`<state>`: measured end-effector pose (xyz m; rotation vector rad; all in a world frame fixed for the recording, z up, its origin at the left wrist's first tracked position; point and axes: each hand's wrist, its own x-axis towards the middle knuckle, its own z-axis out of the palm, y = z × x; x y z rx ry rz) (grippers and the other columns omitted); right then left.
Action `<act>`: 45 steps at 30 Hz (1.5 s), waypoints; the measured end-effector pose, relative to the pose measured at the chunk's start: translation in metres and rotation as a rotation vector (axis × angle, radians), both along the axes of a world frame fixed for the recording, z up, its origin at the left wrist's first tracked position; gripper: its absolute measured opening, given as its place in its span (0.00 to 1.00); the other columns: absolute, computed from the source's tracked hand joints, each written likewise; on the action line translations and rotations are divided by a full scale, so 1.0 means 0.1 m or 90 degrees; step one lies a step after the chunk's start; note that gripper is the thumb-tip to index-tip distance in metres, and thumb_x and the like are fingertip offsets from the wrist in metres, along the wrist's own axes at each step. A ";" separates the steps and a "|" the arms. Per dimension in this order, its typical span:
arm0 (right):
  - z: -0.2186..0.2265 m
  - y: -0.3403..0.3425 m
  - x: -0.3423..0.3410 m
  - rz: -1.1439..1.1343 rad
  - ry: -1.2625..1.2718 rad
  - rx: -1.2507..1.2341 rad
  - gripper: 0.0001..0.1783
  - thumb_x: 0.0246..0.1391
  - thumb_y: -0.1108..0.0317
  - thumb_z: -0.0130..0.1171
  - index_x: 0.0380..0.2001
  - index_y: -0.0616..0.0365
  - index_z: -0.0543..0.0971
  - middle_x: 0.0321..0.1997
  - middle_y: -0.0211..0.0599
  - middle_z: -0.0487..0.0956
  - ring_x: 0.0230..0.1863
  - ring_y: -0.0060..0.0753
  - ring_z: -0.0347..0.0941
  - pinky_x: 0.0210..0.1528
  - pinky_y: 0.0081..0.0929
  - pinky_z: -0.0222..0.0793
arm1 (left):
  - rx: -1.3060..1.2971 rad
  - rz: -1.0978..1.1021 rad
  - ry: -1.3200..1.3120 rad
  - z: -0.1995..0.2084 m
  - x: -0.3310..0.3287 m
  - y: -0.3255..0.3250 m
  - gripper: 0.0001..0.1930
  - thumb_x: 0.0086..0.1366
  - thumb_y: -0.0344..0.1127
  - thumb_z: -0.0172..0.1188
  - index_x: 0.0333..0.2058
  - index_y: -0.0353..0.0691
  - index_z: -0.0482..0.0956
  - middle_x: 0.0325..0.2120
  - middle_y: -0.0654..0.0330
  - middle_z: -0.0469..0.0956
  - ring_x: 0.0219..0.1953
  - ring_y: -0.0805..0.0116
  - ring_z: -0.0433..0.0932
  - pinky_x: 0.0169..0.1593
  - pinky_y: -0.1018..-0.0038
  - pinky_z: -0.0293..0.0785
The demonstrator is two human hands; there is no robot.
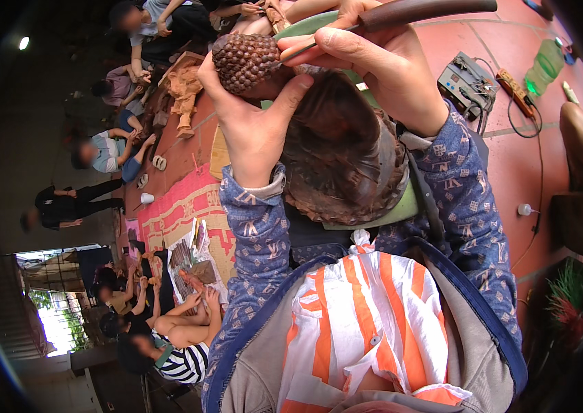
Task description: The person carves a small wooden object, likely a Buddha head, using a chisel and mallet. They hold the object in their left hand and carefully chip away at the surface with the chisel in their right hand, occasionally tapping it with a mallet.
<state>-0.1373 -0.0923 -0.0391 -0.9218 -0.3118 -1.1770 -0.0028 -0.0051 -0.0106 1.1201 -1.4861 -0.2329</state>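
Observation:
A dark brown carved wooden statue [339, 151] lies before me, its head [244, 63] covered in small round curls at the far end. My left hand [257, 131] grips this head, with thumb and fingers spread around its sides. My right hand [387, 69] holds a carving tool by its thin dark shaft, pinched between thumb and fingers. The tool's long, curved brown handle [429, 12] sticks out to the right above the hand. Its tip is at the right side of the curls; whether it touches them I cannot tell. Something flat and green [412, 206] shows under the statue.
On the red tiled floor at right are a grey electrical box [467, 82], an orange power strip [515, 93], cables and a green bottle [546, 65]. Several people sit working at left, near a patterned mat [181, 213] with tools. A lighter wooden carving [182, 93] lies at upper left.

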 end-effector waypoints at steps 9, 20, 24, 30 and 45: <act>0.01 0.11 -0.04 -0.127 0.022 -0.038 0.03 0.55 0.78 0.56 0.32 0.66 0.73 0.42 0.50 0.79 0.45 0.38 0.77 0.49 0.35 0.73 | 0.005 -0.001 0.013 -0.01 -0.01 -0.01 0.38 0.51 0.25 0.71 0.57 0.36 0.56 0.48 0.56 0.68 0.50 0.68 0.70 0.55 0.73 0.67; -0.02 0.25 0.00 -0.178 0.032 0.003 0.03 0.55 0.78 0.57 0.33 0.67 0.74 0.40 0.47 0.79 0.44 0.34 0.77 0.49 0.30 0.73 | -0.005 -0.011 0.014 -0.01 -0.02 -0.02 0.40 0.50 0.26 0.72 0.57 0.36 0.56 0.48 0.56 0.69 0.50 0.68 0.70 0.55 0.74 0.66; -0.02 0.05 0.02 -0.103 0.055 -0.067 0.04 0.55 0.77 0.57 0.33 0.68 0.75 0.41 0.49 0.79 0.42 0.36 0.78 0.49 0.31 0.73 | -0.012 -0.019 0.018 -0.03 0.00 -0.02 0.40 0.50 0.26 0.72 0.58 0.36 0.55 0.48 0.56 0.68 0.50 0.68 0.70 0.55 0.73 0.66; 0.01 -0.01 0.00 0.023 0.026 0.015 0.03 0.56 0.77 0.56 0.31 0.67 0.75 0.40 0.49 0.80 0.41 0.38 0.79 0.47 0.32 0.75 | -0.007 -0.029 0.027 -0.01 0.00 -0.02 0.40 0.50 0.26 0.72 0.57 0.36 0.55 0.48 0.56 0.68 0.50 0.69 0.70 0.55 0.73 0.66; -0.04 0.32 -0.06 -0.279 0.063 -0.040 0.05 0.56 0.79 0.54 0.30 0.64 0.67 0.36 0.58 0.80 0.44 0.44 0.79 0.49 0.36 0.75 | 0.020 0.018 -0.048 0.04 0.03 -0.02 0.40 0.50 0.27 0.72 0.56 0.37 0.53 0.51 0.52 0.69 0.48 0.68 0.73 0.53 0.72 0.71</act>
